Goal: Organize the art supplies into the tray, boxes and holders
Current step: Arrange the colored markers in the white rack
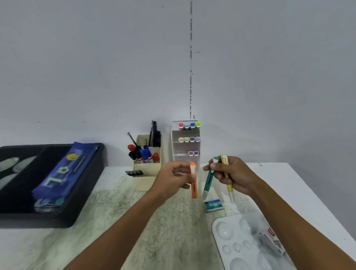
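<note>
1. Pinching an orange highlighter (193, 180) upright, the left hand (170, 180) is holding it above the middle of the bench (119, 217), its grip closed on the pen's upper half near the cap.
2. Gripping two pens at once, the right hand (233, 175) is curling its fingers round a teal highlighter (208, 180) and a yellow highlighter (227, 177); both are hanging tips down, the teal one slanting toward 7 o'clock.
3. Standing against the wall at 12 o'clock from the hands, a white tiered holder (186, 142) is showing rows of pastel marker caps on three shelves.
4. Sitting just beside it at 9 o'clock, a beige pen holder (148, 168) is carrying red, blue and black markers, with a few dark caps lying at its foot.
5. Resting at 9 o'clock on the bench's far left, a black tray (88, 190) is holding a blue pencil case (61, 173).
6. Lying at 5 o'clock from the hands, a small teal box (214, 205) is sitting on the bench just beyond a white paint palette (243, 243), which is bearing a small, blurred red-and-white item.
</note>
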A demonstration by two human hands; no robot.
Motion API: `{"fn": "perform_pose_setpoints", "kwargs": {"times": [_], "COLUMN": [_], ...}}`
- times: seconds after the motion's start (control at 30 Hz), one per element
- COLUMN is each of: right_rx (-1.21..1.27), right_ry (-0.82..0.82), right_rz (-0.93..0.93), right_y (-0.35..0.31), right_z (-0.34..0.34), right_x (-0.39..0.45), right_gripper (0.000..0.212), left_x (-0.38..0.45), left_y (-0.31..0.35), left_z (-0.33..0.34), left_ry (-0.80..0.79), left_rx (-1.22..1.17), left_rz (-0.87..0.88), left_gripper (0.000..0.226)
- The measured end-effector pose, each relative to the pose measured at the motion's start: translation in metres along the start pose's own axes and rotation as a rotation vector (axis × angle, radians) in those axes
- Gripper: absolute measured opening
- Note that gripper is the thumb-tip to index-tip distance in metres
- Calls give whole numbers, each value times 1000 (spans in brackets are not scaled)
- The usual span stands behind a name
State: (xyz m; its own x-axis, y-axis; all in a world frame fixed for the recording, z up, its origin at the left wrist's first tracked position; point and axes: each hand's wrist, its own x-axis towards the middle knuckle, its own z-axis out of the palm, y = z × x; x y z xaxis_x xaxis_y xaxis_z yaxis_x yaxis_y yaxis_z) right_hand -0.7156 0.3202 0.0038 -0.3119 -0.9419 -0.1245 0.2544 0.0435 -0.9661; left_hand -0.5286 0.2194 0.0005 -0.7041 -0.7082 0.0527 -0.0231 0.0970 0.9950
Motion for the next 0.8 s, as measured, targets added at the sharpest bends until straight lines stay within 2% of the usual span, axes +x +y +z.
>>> {"fn": "perform_pose_setpoints", "kwargs": {"times": [0.1,0.23,0.37,0.8], "right_rx": [-63,-195,-304,-430], "right_ry": [19,62,94,221], "right_rz": [-28,-107,-216,-454], "right_y": [-5,-10,-15,-20], "right_z": [17,35,50,57], "right_x": [4,4,1,-5], "right_gripper": [31,24,20,15], "left_x": [-7,-12,-15,6], "left_y": [15,31,38,18], "left_z": [-18,-33,-40,-40], "left_ry": [88,174,213,350], "left_rx": [71,98,176,302], "left_rz": [121,269,403,535], "left_gripper": [20,26,19,22]}}
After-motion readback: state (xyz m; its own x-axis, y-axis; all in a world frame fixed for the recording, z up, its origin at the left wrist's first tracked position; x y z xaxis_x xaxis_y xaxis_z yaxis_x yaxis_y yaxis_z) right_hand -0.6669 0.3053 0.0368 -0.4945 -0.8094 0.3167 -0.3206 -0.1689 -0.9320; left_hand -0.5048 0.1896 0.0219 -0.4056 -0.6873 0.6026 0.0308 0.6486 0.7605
